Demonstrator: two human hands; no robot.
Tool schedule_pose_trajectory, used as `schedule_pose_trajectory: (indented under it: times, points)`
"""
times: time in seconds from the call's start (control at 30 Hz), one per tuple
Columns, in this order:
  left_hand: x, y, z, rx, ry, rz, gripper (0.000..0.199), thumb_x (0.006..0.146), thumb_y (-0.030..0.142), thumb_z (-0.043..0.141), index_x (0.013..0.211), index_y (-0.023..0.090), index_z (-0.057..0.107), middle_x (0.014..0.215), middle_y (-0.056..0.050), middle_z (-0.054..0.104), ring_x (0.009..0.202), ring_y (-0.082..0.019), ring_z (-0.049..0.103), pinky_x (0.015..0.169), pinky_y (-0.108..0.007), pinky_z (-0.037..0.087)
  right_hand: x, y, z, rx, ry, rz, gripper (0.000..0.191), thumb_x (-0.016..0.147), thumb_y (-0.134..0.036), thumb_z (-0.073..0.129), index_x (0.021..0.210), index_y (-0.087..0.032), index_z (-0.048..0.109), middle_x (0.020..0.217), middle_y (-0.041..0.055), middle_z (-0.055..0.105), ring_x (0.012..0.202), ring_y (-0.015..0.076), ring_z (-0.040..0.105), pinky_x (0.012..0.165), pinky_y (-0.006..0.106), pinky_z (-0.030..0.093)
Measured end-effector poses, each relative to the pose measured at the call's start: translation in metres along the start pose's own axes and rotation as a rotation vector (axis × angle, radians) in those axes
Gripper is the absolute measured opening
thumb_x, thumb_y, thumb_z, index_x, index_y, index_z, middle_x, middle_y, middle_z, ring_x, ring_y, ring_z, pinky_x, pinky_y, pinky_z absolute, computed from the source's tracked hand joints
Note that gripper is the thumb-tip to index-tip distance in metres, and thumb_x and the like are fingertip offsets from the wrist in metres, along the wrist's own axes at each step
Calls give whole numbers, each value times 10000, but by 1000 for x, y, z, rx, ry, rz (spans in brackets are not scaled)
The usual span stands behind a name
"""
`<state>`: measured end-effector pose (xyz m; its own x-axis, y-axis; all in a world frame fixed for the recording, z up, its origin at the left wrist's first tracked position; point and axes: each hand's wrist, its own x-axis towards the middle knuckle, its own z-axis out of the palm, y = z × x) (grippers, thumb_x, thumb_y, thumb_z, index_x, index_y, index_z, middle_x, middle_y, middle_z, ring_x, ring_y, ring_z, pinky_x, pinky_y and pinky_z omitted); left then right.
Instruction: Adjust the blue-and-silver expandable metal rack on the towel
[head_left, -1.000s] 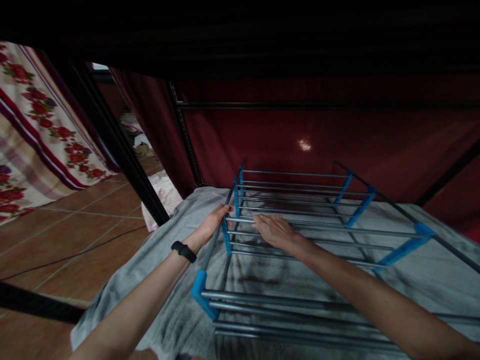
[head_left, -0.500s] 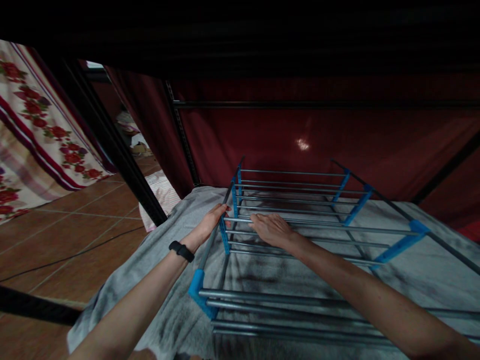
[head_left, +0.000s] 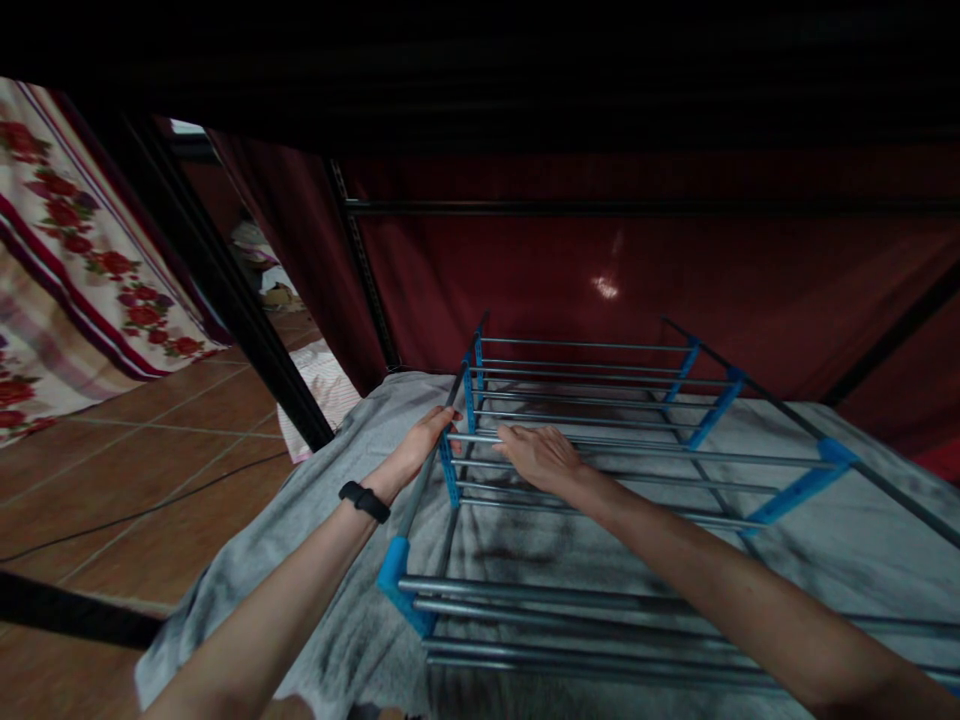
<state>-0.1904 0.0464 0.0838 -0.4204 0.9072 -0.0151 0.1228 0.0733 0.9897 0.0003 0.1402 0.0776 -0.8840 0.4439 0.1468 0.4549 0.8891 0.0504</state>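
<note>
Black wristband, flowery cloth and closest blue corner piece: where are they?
Black wristband (head_left: 364, 501): head view, middle of band.
Flowery cloth (head_left: 114, 263): head view, a red flower.
Blue corner piece (head_left: 394, 567): head view, upper part.

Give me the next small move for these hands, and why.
Probably push the crossbar lightly leftward with the right hand, testing the joint. The left hand grips the side rail beside a blue connector, and the right hand holds the crossbar near that same end; how firmly it is seated can't be seen.
</note>
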Motion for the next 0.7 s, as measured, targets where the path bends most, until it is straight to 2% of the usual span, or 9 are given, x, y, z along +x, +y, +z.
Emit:
schedule_pose_trajectory:
  times: [0.43,0.6,0.7]
  points:
    - [0,1,1,-5,0,-24,256,871,411,497,939,179,581,597,-18,598,574,-190,584,556,-282,414,4,1,-10,11,-35,-8,336,1024,-432,326,1071,-235,594,949,73,740,920,236,700,734,301,458]
    - [6,-3,-4,74,-12,-21,335,876,470,484,981,169,587,601,-31,625,615,-214,608,597,-301,457,3,0,-9,36,4,-2,341,1027,-435,316,1086,-234,584,1022,60,726,959,217,683,764,304,470]
    - [14,-10,-11,151,-9,-2,422,839,550,526,1008,172,605,656,-35,661,664,-233,636,638,-317,494,0,1,-9,68,74,-4,343,1014,-478,346,1128,-233,557,1113,51,695,1020,202,650,834,317,469]
